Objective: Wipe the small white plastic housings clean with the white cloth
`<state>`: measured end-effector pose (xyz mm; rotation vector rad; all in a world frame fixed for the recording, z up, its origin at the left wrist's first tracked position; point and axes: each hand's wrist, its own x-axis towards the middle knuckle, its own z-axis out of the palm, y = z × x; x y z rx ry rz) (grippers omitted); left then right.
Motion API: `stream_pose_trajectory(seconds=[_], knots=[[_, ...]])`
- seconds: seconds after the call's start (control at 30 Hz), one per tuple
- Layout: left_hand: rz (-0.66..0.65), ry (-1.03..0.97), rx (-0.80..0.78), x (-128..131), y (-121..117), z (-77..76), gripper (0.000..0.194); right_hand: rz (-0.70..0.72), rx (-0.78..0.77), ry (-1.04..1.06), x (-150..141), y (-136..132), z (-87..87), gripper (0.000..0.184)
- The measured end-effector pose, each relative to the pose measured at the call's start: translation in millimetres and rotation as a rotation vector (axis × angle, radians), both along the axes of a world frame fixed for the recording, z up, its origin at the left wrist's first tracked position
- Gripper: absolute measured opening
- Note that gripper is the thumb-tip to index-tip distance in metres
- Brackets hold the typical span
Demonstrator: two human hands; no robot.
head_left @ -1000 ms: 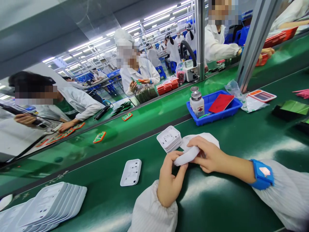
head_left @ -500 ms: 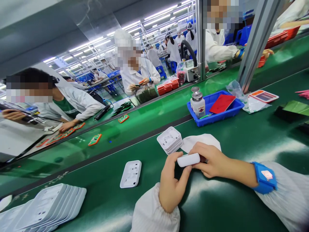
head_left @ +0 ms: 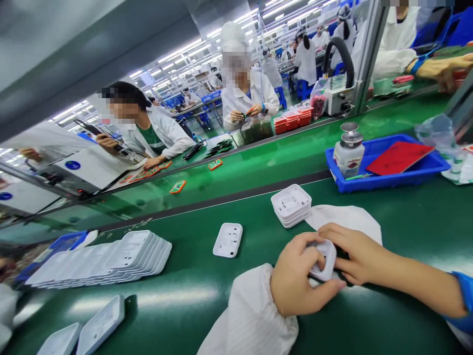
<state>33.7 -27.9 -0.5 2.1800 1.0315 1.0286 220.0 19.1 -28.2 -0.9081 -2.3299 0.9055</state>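
Between both hands is a white plastic housing (head_left: 328, 257), tilted so its rounded edge shows. My left hand (head_left: 301, 276) grips its left side, with bent fingers over its face and the thumb below. My right hand (head_left: 356, 254) holds the far right side; some of its fingertips are hidden behind the part. Just beyond the hands stands a short stack of white housings (head_left: 291, 203), beside a white cloth-like sheet (head_left: 347, 219). One single white housing (head_left: 228, 240) lies open side up to the left.
Overlapping white housings (head_left: 136, 251) lie in a row at left, with two more housings (head_left: 99, 325) nearer. A blue tray (head_left: 391, 185) holds a pump bottle (head_left: 348, 153) and a red sheet (head_left: 401, 158). Circuit boards (head_left: 178, 186) lie on the green belt; co-workers sit beyond.
The view has swung left, bringing more housings into sight. The held housing has turned from edge-on to showing its face, and my left fingers now reach over it.
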Motion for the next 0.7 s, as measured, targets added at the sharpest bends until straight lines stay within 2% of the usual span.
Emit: stream_pose_trajectory(seconds=[0.1, 0.3, 0.43, 0.7], knots=[[-0.041, 0.151, 0.039, 0.0, -1.5, -0.8, 0.033, -0.012, 0.026, -0.019, 0.6, 2.1, -3.8, 0.030], [0.070, 0.425, 0.064, 3.2, -8.2, 4.1, 0.033, -0.019, 0.051, -0.046, 0.2, 1.2, -0.7, 0.030], [0.142, 0.478, -0.001, 1.2, -6.4, 1.0, 0.047, -0.030, 0.020, -0.082, -0.2, -0.6, 0.4, 0.028], [0.119, 0.484, -0.076, -0.6, -2.1, 0.8, 0.052, -0.018, 0.007, -0.097, -1.2, 0.9, 0.4, 0.028]])
